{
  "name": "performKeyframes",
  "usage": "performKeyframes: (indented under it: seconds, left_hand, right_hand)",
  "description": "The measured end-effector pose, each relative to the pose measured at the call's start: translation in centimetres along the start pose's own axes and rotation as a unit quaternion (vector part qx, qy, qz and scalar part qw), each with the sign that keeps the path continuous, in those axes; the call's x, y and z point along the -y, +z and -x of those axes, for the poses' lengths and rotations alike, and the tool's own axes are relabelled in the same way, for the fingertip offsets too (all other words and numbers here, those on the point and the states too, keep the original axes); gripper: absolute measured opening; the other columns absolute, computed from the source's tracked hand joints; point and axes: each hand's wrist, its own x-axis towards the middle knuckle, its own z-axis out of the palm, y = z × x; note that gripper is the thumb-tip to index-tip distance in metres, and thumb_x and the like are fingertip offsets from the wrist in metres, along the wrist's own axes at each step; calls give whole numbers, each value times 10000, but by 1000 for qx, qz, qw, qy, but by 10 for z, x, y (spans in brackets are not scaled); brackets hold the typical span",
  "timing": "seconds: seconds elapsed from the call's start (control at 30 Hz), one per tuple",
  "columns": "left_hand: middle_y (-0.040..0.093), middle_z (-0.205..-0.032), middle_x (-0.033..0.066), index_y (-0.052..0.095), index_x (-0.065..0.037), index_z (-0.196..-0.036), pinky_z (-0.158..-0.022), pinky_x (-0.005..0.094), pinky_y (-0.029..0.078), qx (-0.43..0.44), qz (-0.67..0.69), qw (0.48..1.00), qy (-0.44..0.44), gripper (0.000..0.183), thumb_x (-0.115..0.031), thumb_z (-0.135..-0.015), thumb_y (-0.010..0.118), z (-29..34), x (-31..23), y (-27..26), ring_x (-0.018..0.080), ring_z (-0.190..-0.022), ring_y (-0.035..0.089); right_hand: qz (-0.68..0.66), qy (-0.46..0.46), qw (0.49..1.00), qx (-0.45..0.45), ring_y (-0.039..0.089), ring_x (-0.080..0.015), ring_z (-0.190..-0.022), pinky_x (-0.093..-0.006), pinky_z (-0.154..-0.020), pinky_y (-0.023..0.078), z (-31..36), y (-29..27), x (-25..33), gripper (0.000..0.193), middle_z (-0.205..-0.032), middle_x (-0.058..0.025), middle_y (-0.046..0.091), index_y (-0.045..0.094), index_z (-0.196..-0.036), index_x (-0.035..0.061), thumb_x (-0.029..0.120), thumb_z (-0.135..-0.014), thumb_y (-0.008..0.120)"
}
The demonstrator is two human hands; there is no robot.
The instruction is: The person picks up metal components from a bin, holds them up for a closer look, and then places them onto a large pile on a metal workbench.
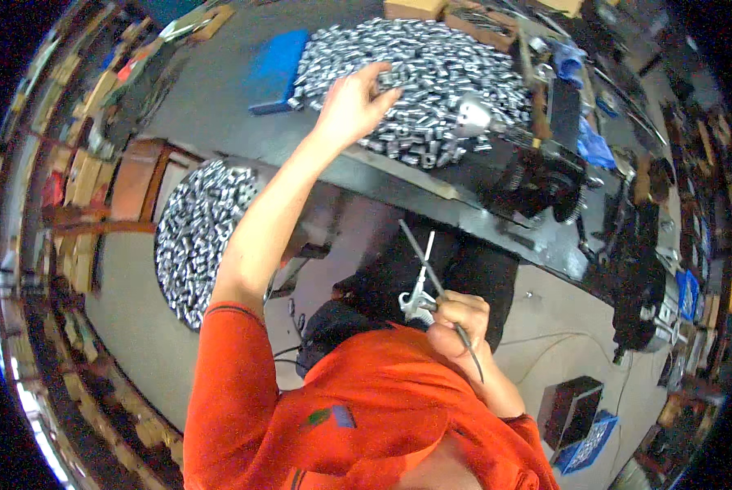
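My left hand (351,104) reaches over a large pile of small shiny metal sleeves (431,61) on the dark workbench. Its thumb and forefinger are spread apart at the pile's near left part, and I see nothing held between them. Close to my body, my right hand (461,322) is closed around a long thin dark rod (419,249), which sticks out on both sides of the fist. A silver air blow gun (416,304) with a thin pale nozzle also meets this fist; how the fingers hold it is partly hidden.
A blue bin (280,69) stands left of the pile. Below the bench edge, a round container is heaped with similar metal sleeves (206,241), near a wooden chair (137,184). Dark machinery (537,184) occupies the bench's right. A black box (572,408) and blue crate (588,445) stand on the floor.
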Motion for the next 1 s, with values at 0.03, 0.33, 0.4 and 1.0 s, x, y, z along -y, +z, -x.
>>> performKeyframes:
  seconds: [0.03,0.33,0.4,1.0]
  left_hand:
    - [513,-551,61,591,-48,-1124,-473,292,384,4,5,1000,13,383,-232,-801,683,2,-2,-11,111,-484,463]
    - [635,-714,136,650,-31,-1000,-582,339,488,154,-140,968,-143,260,-146,-768,625,192,75,-143,230,-606,613]
    - [623,-664,169,665,-61,-954,-591,381,497,186,-185,954,-145,249,-206,-754,630,218,70,-146,324,-644,629]
    - [626,-708,171,534,-14,-948,-630,354,491,151,-143,953,-221,290,-127,-744,706,228,42,-135,303,-684,641]
  right_hand:
    - [12,1,1000,-15,359,-184,-394,-292,-386,243,5,3,-2,256,-506,-54,349,302,-523,72,92,-606,544]
    - [-72,31,997,26,343,-204,-407,-312,-397,244,4,16,-9,269,-517,-46,319,295,-542,77,60,-562,563]
    - [-72,31,997,21,338,-205,-406,-317,-399,241,5,18,-9,276,-517,-47,314,294,-540,75,79,-577,568]
    - [-63,50,995,56,345,-221,-429,-329,-420,252,10,16,-10,308,-530,-61,306,310,-557,65,97,-607,612]
